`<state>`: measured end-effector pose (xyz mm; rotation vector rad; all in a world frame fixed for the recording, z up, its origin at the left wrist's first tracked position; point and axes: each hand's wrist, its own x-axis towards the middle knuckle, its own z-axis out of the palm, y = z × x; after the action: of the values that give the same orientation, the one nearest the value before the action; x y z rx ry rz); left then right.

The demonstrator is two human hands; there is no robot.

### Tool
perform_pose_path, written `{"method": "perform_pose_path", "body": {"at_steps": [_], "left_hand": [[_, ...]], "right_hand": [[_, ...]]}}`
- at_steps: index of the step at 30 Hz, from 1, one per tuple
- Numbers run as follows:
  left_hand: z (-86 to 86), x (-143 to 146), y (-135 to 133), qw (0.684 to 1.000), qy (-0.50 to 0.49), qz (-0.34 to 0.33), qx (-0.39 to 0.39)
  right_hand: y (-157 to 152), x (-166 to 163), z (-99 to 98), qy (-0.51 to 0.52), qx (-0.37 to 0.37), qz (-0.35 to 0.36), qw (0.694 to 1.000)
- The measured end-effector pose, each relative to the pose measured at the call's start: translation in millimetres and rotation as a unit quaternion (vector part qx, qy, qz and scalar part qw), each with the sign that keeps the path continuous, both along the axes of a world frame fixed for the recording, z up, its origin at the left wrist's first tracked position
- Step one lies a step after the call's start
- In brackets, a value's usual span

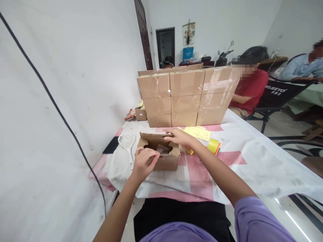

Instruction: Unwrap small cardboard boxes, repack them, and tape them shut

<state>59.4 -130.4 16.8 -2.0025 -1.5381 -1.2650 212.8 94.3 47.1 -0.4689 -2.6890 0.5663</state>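
Note:
A small open cardboard box [165, 164] stands near the front edge of the table, its flaps up. Something clear and plastic-looking [163, 149] shows inside; the rest of the inside is dark. My left hand [145, 161] is closed at the near left rim, thumb and fingers pinching the box edge. Over the far right corner reaches my right hand [178, 137], its fingers stretched out and apart along the flap. A white slotted skimmer [127, 143] lies left of the box. Yellow packaging [186, 148] lies just right of it, partly behind my right arm.
Cardboard boxes [185, 101] wrapped in clear film form a wall behind. A black phone-like slab [111, 145], a small carton [141, 114], yellow sheets [198, 132] and a yellow roll [213, 146] are on the pink-and-white tablecloth [202, 178]. A person in red [256, 90] sits at the right.

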Motion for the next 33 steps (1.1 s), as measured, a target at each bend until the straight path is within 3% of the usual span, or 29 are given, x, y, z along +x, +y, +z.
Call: {"method": "perform_pose_path", "body": {"at_steps": [2,5,8,10,13,16,19,22,25,28,33], "left_hand": [[-7.6,-3.6,-8.5,1.0,0.021,0.015,0.017],[-21.0,-5.0,-23.4,0.998,0.045,0.026,0.021],[-27.5,2.9,-38.8,0.995,0.089,0.049,-0.004],[-26.3,8.8,-47.3,0.99,0.117,0.074,-0.031],[-18.9,7.1,-54.5,0.982,0.132,0.111,-0.072],[-9.0,-12.0,-55.4,0.974,0.142,0.138,-0.114],[-1.7,-35.6,-53.3,0.968,0.156,0.127,-0.148],[-2.7,-45.6,-53.1,0.973,0.166,0.088,-0.133],[-12.0,-41.0,-56.2,0.977,0.177,0.078,-0.094],[-22.8,-35.0,-59.6,0.978,0.173,0.083,-0.084],[-26.6,-36.4,-59.8,0.981,0.114,0.096,-0.124]], "right_hand": [[5.2,13.9,-2.5,0.007,-0.011,-0.09,0.996],[13.5,35.9,-16.2,-0.057,-0.021,-0.25,0.966],[18.1,53.9,-28.1,-0.097,-0.041,-0.283,0.953],[17.2,64.3,-24.0,-0.083,-0.04,-0.283,0.955],[5.5,77.1,3.3,0.041,-0.047,-0.219,0.974],[-21.5,78.7,37.9,0.188,-0.137,-0.029,0.972],[-54.1,61.9,56.4,0.153,-0.158,0.112,0.969],[-75.5,34.3,53.0,0.047,-0.056,0.122,0.99],[-79.6,9.6,39.7,-0.089,0.037,0.097,0.991],[-76.0,-7.2,28.5,-0.109,0.106,0.05,0.987],[-79.3,-26.8,9.7,-0.181,0.083,0.054,0.979]]}}
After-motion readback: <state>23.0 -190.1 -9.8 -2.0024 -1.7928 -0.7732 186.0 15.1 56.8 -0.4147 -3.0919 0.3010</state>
